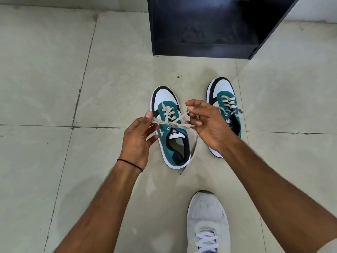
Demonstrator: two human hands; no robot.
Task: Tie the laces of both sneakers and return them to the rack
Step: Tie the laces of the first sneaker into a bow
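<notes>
Two teal, white and black sneakers stand on the tiled floor, toes pointing away from me. The left sneaker [170, 128] has its beige laces [171, 123] crossed in a first knot over the tongue. My left hand [137, 137] pinches the lace end on the left side. My right hand [204, 121] pinches the other lace end and pulls it to the right. The right sneaker [223, 99] stands behind my right hand, partly hidden by it, with loose laces. The black shoe rack [206, 28] stands on the floor beyond the sneakers, its lower shelf bare.
My own foot in a white sneaker [207, 221] stands on the floor at the bottom, close behind the pair. Pale floor tiles [54, 79] with dark grout lines spread to the left. A white wall base [317, 8] shows right of the rack.
</notes>
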